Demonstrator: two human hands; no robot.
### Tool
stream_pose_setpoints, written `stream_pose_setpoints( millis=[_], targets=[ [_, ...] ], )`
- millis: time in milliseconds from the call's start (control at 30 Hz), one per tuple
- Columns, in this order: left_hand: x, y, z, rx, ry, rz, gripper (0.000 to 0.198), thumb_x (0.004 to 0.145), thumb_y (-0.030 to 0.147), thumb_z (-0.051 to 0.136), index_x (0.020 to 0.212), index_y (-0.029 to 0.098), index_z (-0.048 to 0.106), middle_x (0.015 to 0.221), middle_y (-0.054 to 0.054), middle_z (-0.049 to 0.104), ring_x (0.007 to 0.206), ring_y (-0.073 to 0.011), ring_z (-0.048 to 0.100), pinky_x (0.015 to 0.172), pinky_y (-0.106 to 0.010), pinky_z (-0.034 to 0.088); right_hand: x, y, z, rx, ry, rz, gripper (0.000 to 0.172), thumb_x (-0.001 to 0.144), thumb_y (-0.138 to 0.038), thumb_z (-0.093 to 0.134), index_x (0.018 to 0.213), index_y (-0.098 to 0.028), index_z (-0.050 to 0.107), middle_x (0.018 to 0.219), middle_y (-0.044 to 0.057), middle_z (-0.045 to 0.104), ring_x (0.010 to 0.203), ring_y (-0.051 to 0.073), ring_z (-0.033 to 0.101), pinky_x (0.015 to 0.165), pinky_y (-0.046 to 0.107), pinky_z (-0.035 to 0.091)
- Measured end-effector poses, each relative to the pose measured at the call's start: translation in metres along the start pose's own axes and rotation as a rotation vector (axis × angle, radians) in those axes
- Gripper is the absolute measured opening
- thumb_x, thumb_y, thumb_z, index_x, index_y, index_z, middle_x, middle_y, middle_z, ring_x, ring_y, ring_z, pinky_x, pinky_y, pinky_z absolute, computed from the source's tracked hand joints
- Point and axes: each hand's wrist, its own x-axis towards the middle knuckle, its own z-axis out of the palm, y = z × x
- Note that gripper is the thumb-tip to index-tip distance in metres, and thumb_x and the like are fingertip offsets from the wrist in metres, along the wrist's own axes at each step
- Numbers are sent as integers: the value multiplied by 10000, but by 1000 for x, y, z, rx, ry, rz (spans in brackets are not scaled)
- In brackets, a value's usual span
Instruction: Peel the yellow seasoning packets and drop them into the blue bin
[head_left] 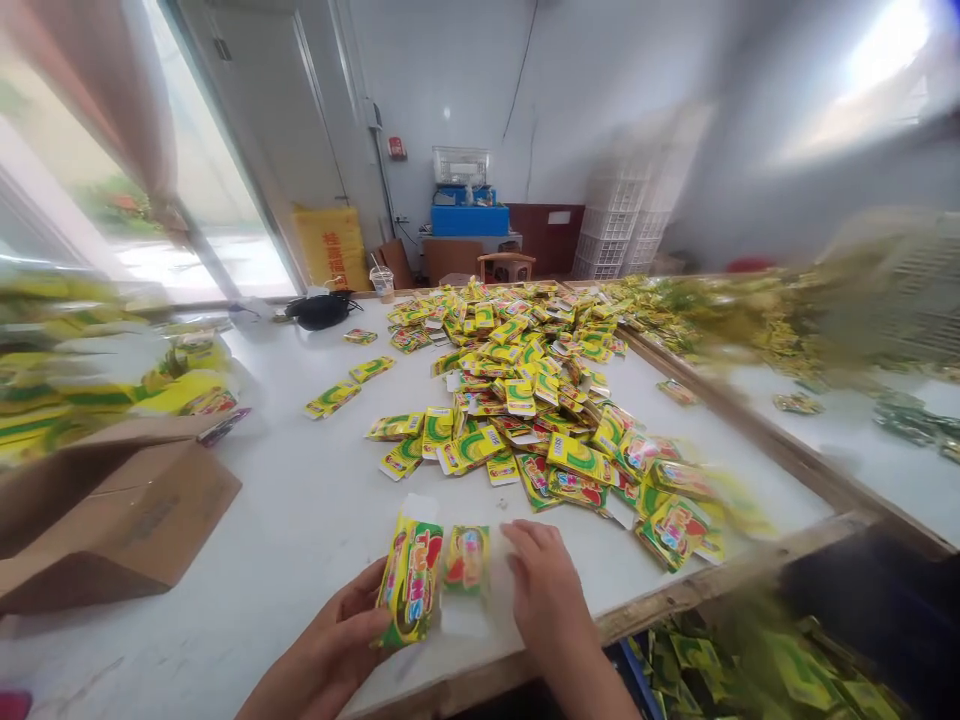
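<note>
My left hand (349,625) grips a small yellow-green printed candy box (411,580), thumb in front and fingers behind. The box tilts slightly, and its white end flap stands up at the top. Just right of it is a small printed packet (466,560) with a whitish, see-through lower part, blurred at its edges. My right hand (551,590) is beside that packet, fingers stretched out and slightly bent; I see no clear grip on it. Beyond both hands spreads a large heap of similar boxes (517,395), some with flaps raised.
On the left stands an open cardboard carton (150,510), with more yellow boxes (45,420) behind it. A wooden strip (750,440) divides the white table (300,540). Below the front edge sits a bin of yellow-green packs (712,660). A black bag (322,310) and a cup (382,283) are at the back.
</note>
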Motion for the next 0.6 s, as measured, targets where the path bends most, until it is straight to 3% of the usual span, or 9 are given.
stream_pose_setpoints(
  millis=[133,233,367,500,600],
  targets=[
    [5,-5,6,147,-95,4,490,746,126,692,1229,195,649,1250,-89,670,1203,-321,566,1033,-421,430,4,-23,1,524,-61,26,309,852,-202,625,1160,-233,633,1007,44,687,901,210,630,759,297,513],
    [12,-17,3,340,53,131,399,795,238,708,1189,216,656,1256,-79,666,1208,-311,563,985,-395,478,1,-38,22,697,-83,133,224,805,-178,668,1021,-225,636,806,-15,686,720,164,613,646,244,480],
    [7,-29,-21,486,282,330,414,780,362,736,1168,257,637,1221,-57,687,1136,-290,613,931,-368,518,-10,-39,55,688,-137,191,326,674,-131,759,960,-229,638,699,-39,674,611,151,583,569,235,444],
    [-11,-35,-42,449,366,275,427,776,377,741,1180,266,658,1218,-36,699,1232,-271,556,1071,-382,420,-16,-40,62,891,-329,263,263,739,-370,756,924,-191,703,810,35,698,683,192,630,558,268,488],
    [-24,-38,-38,324,338,207,430,832,445,663,1226,274,657,1242,-35,692,1279,-259,516,1119,-398,363,-17,-44,53,1072,-410,354,347,765,-479,727,895,-158,726,782,48,678,657,180,620,580,285,500]
  ],
)
